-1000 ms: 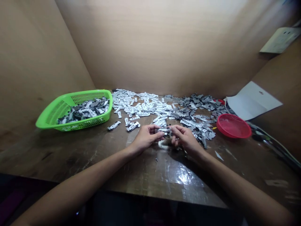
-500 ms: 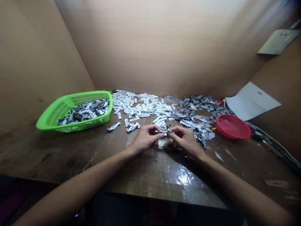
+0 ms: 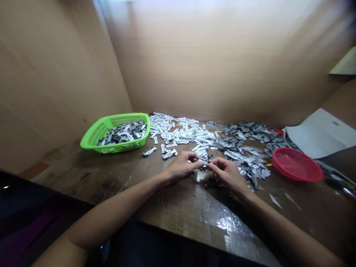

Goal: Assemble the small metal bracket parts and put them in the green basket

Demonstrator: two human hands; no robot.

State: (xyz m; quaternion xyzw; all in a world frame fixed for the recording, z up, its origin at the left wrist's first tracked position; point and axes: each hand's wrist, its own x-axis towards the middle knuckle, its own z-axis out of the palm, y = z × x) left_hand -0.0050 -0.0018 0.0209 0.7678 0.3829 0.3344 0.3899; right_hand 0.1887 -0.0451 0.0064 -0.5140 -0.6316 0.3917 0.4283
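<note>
Between both hands, low over the table, is a slim silver-grey part with dark bits (image 3: pixel 204 161), shaped like a toy car base. My left hand (image 3: pixel 182 164) pinches its left end between thumb and fingers. At the other end, my right hand (image 3: pixel 226 171) grips it with thumb and fingertips. The fingers cover much of the part, so its details are hidden. Just behind the hands spreads a pile of flat white and silver pieces (image 3: pixel 185 132). Darker grey pieces (image 3: pixel 247 131) lie heaped to the right of these.
A green basket (image 3: pixel 122 147) holding similar pieces stands at the left. Several loose car-shaped pieces (image 3: pixel 150 151) lie before the pile. At the right are a red bowl (image 3: pixel 297 165) and a white sheet (image 3: pixel 319 133). A tiny bit (image 3: pixel 194 194) lies near the table's front edge.
The head view has turned and tilted, so the table's contents appear farther right. Both hands still hold the silver-grey part, which now looks slightly more tilted.
</note>
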